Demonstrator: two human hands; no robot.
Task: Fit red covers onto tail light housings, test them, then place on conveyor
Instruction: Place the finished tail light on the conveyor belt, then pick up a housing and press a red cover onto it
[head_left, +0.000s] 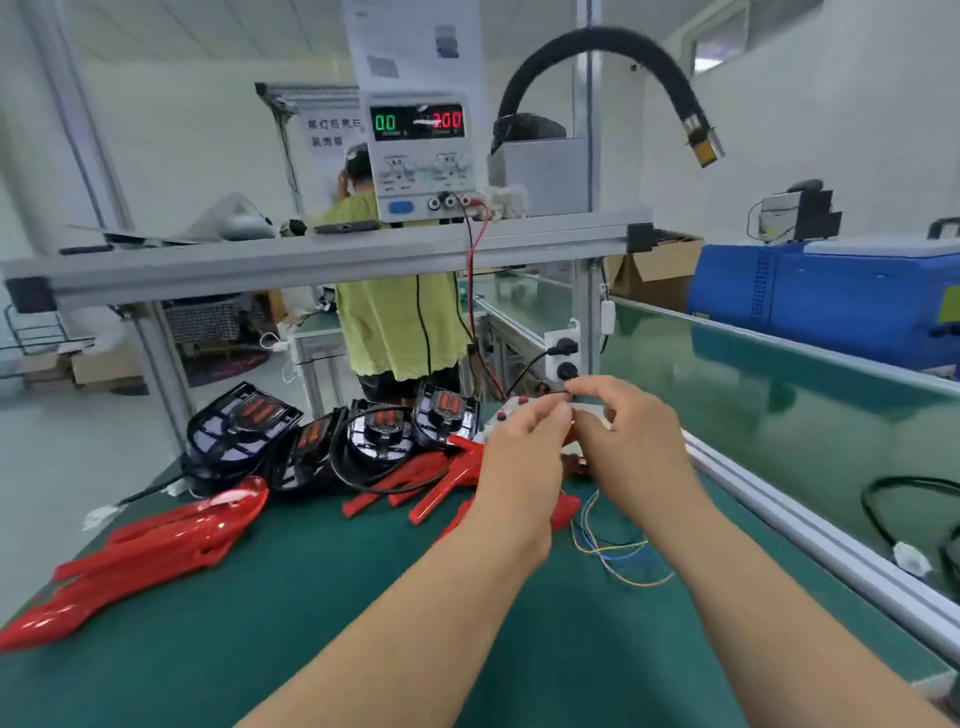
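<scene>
Forearms come in low over the green-matted counter (311, 623). Left hand (524, 457) and right hand (636, 441) meet, fingers curled in, pinching the end of a thin black cable (530, 364) (a plug, I'd guess, too blurry). Black tail light housings (384, 431) sit just left of the left hand. Glossy red covers (156, 540) lie further left, lengthwise away-right. The green conveyor belt (779, 415) runs on the right-hand side.

My right hand (631, 441) pinches a thin black lead (555, 396) between thumb and forefinger. My left hand (519, 457) curls in against it, fingers (556, 415) touching, whatever they hold hidden. Below them lie red covers (156, 540) on the green bench (322, 613), with black housings (374, 436) in a row behind. The conveyor (779, 395) runs along my right.
</scene>
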